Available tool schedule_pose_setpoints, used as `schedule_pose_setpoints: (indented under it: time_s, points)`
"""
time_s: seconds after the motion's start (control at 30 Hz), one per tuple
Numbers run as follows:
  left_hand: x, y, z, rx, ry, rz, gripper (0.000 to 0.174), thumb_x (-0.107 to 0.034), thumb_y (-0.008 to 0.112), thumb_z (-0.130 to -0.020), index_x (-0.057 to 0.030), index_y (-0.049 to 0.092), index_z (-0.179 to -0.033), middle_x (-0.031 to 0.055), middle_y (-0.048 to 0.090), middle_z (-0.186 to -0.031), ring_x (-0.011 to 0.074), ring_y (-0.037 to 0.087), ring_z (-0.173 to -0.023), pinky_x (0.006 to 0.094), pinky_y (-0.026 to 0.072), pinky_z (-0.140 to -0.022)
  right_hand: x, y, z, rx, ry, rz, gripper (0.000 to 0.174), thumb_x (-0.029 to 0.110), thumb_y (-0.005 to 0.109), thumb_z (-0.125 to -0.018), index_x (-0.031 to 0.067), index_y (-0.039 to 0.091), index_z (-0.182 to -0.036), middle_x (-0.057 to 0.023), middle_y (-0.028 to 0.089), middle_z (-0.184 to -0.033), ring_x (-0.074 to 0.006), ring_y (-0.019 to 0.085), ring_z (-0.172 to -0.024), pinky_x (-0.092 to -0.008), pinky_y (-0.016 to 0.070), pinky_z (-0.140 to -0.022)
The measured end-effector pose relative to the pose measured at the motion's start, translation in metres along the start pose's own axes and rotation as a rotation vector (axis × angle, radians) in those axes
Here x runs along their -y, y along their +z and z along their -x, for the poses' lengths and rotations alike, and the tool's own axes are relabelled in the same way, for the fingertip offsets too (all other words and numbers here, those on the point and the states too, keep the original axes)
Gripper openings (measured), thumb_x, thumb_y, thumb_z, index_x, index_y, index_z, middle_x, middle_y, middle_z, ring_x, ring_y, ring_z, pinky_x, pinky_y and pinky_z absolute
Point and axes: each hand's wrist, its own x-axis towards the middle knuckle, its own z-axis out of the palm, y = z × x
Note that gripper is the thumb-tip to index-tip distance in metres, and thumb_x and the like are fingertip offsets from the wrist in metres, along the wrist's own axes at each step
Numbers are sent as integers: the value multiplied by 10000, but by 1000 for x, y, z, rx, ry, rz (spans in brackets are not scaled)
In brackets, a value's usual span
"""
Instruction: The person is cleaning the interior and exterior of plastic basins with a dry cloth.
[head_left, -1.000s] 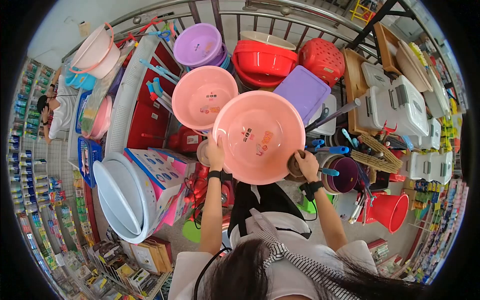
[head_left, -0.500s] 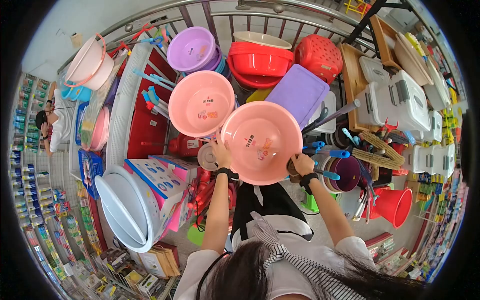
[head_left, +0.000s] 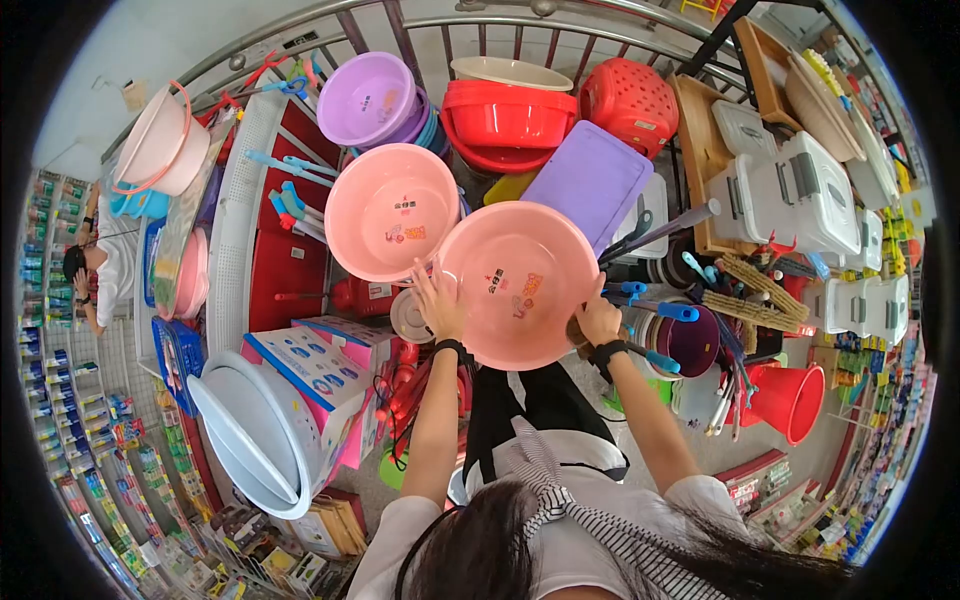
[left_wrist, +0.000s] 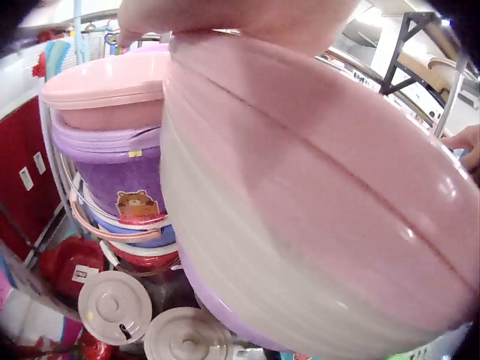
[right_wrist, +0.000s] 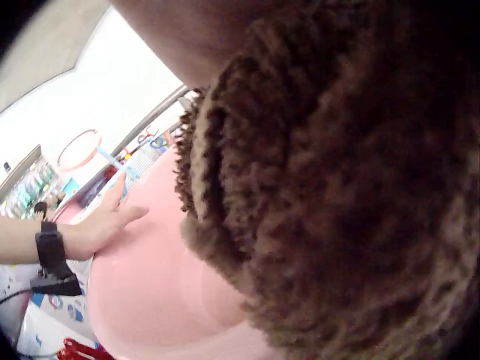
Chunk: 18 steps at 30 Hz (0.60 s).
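Note:
A pink basin (head_left: 520, 290) with printed writing and a small picture inside sits in front of me. In the left wrist view, a white basin (left_wrist: 217, 202) and a purple one (left_wrist: 225, 315) show beneath it. My left hand (head_left: 438, 305) touches its left rim with straight fingers; in the right wrist view this hand (right_wrist: 97, 225) has its thumb spread. My right hand (head_left: 600, 322) is at the right rim, its grip hidden. Close under that hand is a brown fuzzy thing (right_wrist: 352, 187), filling much of the right wrist view; I cannot tell whether it is held.
Another pink basin (head_left: 390, 205) tops a stack at the left. Behind are purple basins (head_left: 365, 100), red basins (head_left: 505, 115) and a purple lid (head_left: 590, 180). Brush handles (head_left: 670, 315) and a purple bucket (head_left: 690, 340) stand right; boxes and a pale blue tub (head_left: 250, 430) are left.
The pink basin has come down, farther from my head. My left fingers have straightened along its rim, and my right hand has shifted slightly left and up. The surroundings slide left in view.

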Motion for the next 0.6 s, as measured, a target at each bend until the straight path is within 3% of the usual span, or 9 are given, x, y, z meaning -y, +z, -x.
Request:
schedule_pose_setpoints:
  time_s: [0.07,0.13,0.23,0.37,0.43,0.47,0.5,0.53,0.6]
  points:
    - [-1,4,-5,-8,8,-29,764,-259,646,-822,-173,263,-1477,150,156,-1541,396,199,-1395,514,259,-1099,-7,10,-9,32,29,-4,772,278,582,-833,-92,218,-1406,-148,657,-682,-309,645,-581,-411,518,-542]
    - [-3,5,-2,104,-71,-14,777,-254,663,-817,-173,259,-1475,123,163,-1543,402,197,-1393,502,349,-1054,-9,18,-13,63,59,-5,781,281,580,-828,-102,217,-1404,-169,657,-699,-321,650,-603,-419,527,-552]
    - [0,9,0,89,-31,-67,807,-250,690,-795,-172,260,-1473,101,176,-1541,428,199,-1383,497,394,-1025,-2,21,-11,23,53,46,747,248,569,-827,-135,237,-1376,-170,665,-715,-321,658,-609,-414,539,-579]
    - [-2,7,2,104,-38,-137,850,-249,705,-781,-186,229,-1482,98,184,-1536,455,200,-1372,494,442,-984,6,17,-14,141,107,76,742,198,574,-820,-183,226,-1354,-148,672,-715,-279,666,-605,-371,532,-564]
    - [-7,6,2,128,-65,-154,911,-223,720,-762,-209,178,-1494,131,223,-1508,462,312,-1308,470,522,-860,3,21,-13,147,100,113,750,166,582,-812,-193,213,-1357,-130,671,-706,-254,663,-596,-342,519,-540]
    - [-8,5,1,130,-72,-156,911,-223,720,-762,-209,178,-1494,131,223,-1508,462,312,-1308,470,522,-860,2,24,-13,88,67,128,753,163,581,-811,-197,209,-1358,-128,668,-688,-251,660,-582,-340,519,-536]
    - [-7,6,0,142,-87,-162,925,-206,719,-761,-219,159,-1497,153,265,-1465,449,392,-1227,460,538,-793,4,24,-13,29,35,142,756,160,579,-809,-202,206,-1358,-126,664,-671,-248,657,-569,-338,519,-532]
    - [-6,7,0,154,-100,-168,939,-189,718,-760,-230,141,-1500,176,308,-1422,437,473,-1147,449,555,-725,5,25,-12,32,31,142,756,160,579,-809,-202,206,-1358,-126,664,-671,-248,657,-569,-338,519,-532]
    - [-5,8,2,146,-106,-172,934,-171,709,-764,-230,137,-1501,185,352,-1352,413,520,-1045,446,549,-696,7,22,-14,93,109,110,749,157,578,-805,-202,217,-1354,-127,665,-672,-244,657,-570,-336,523,-536]
